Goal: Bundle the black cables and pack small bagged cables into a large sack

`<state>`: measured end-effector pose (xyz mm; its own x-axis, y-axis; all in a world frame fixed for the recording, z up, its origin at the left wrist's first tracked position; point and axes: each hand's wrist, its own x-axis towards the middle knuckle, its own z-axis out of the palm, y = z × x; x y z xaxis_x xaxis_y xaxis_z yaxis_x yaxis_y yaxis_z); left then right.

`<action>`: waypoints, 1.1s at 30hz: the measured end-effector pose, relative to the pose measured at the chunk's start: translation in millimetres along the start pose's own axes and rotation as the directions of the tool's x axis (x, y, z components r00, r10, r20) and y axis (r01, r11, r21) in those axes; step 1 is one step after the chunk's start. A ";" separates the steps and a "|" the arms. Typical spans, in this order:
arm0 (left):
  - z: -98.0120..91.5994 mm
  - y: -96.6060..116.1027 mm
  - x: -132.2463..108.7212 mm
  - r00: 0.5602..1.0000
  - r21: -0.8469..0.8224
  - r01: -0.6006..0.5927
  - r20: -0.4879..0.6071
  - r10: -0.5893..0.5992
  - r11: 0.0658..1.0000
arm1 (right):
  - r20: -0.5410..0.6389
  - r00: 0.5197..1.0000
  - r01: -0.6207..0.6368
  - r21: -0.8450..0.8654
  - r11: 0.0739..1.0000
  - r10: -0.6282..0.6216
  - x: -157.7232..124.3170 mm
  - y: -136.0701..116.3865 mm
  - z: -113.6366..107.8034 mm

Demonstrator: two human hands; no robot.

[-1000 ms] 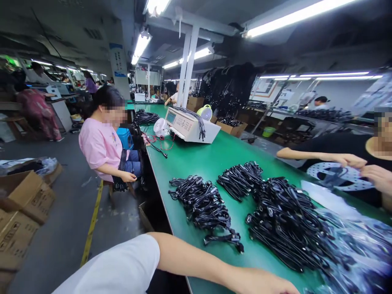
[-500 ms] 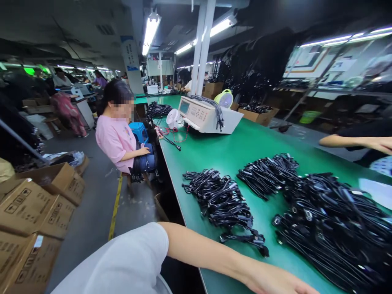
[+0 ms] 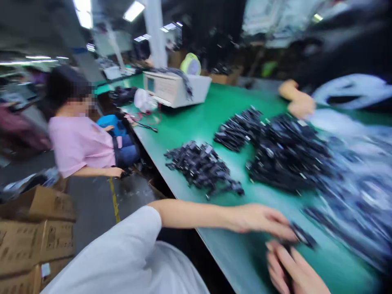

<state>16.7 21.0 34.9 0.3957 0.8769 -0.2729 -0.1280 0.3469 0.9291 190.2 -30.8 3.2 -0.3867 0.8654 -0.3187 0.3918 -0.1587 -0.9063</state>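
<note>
Pinching a black cable (image 3: 302, 235) with left hand (image 3: 260, 220), fingertips narrow on its end, low over near part of green table (image 3: 214, 139). Right hand (image 3: 290, 271) just beneath, fingers loosely curled; grip too blurred to tell. Small pile (image 3: 202, 167) of cables farther left, large pile (image 3: 288, 151) farther right, both apart from hands. White tester (image 3: 174, 87) at far end.

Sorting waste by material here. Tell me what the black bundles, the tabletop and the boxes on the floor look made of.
Black bundles: likely plastic-jacketed cable, dark slightly glossy strands. Tabletop: smooth green mat or laminate, faint sheen; blur leaves it open. Boxes: brown cardboard, matte, with dark printed marks.
</note>
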 end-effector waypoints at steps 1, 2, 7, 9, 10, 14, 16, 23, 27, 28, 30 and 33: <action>7.0 -10.3 5.4 0.998 -0.026 0.034 0.062 -0.032 0.999 | -0.053 0.996 -0.056 0.237 0.970 0.070 -10.5 1.5 5.8; 13.1 -19.4 9.1 0.997 -0.059 0.032 0.072 -0.027 0.998 | -0.066 0.992 -0.070 0.397 0.915 0.104 -17.3 1.3 10.3; 14.0 -34.6 27.4 0.999 -0.148 0.006 0.046 0.001 0.989 | -0.023 0.996 -0.048 0.666 0.744 0.084 -9.7 2.9 -1.8; 12.2 -33.0 30.9 0.999 -0.138 -0.004 0.039 0.009 0.990 | 0.039 0.996 -0.081 0.729 0.679 0.077 -9.1 4.6 -10.5; 13.0 -32.2 30.1 1.000 -0.135 -0.008 0.027 0.012 0.991 | 0.071 0.995 -0.101 0.759 0.643 0.073 -10.8 4.6 -13.2; 21.7 -33.0 22.2 0.999 -0.117 -0.030 -0.027 0.027 0.993 | 0.115 0.992 -0.127 0.815 0.566 0.056 -17.9 4.1 -16.7; 23.6 -34.9 21.2 0.998 -0.082 -0.054 -0.015 0.053 0.995 | 0.085 0.994 -0.105 0.808 0.580 0.062 -17.3 5.6 -16.7; 18.8 -35.4 25.8 0.997 -0.001 -0.008 -0.075 0.008 1.000 | 0.140 0.983 -0.181 0.790 0.586 0.115 -10.4 10.5 -14.0; 17.2 -34.1 27.1 0.999 0.002 0.011 -0.053 -0.011 1.000 | 0.135 0.980 -0.194 0.791 0.581 0.144 -8.7 9.3 -15.4; 16.9 -34.2 27.2 0.999 0.004 0.007 -0.043 -0.007 1.000 | 0.133 0.980 -0.195 0.789 0.582 0.148 -8.2 9.4 -15.4; 16.5 -35.0 26.9 1.000 0.008 -0.004 -0.030 0.004 1.000 | 0.114 0.982 -0.183 0.777 0.603 0.151 -7.2 10.5 -14.3; 14.8 -36.4 25.9 0.998 0.053 -0.055 -0.031 0.057 0.997 | 0.022 0.988 -0.123 0.712 0.692 0.152 -6.5 13.9 -10.8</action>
<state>45.1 26.2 -2.4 0.3591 0.9053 -0.2271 -0.1010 0.2796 0.9548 207.2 -33.5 -4.3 -0.3409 0.8203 -0.4592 -0.2756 -0.5542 -0.7854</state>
